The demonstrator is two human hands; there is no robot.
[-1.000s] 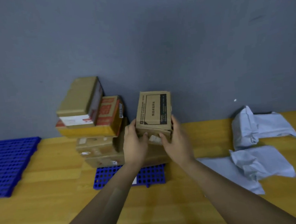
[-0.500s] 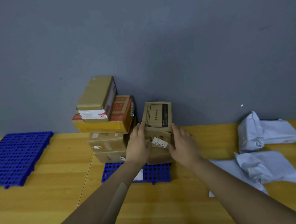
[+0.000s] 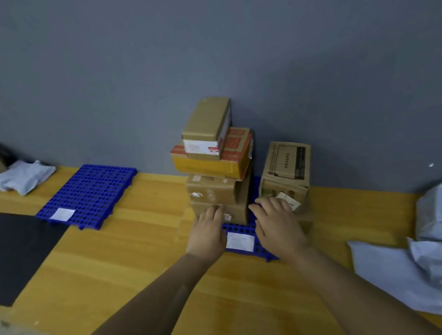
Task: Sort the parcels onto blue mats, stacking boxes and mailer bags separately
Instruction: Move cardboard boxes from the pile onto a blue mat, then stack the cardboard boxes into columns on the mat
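- Here, the left hand (image 3: 207,233) and right hand (image 3: 278,224) lie flat with straight fingers, holding nothing, above the perforated blue plastic mat (image 3: 240,226).
- Left fingertips (image 3: 214,211) touch the lowest box of the brown cardboard box stack (image 3: 214,189) on that mat.
- The printed brown cardboard box (image 3: 286,169) stands just beside the stack, behind the right hand.
- Crumpled white mailer bags (image 3: 414,275) lie well apart.

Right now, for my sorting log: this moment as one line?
printed box: right of box stack, over blue mat | left hand: fingers straight, at stack | right hand: fingers straight, at printed box
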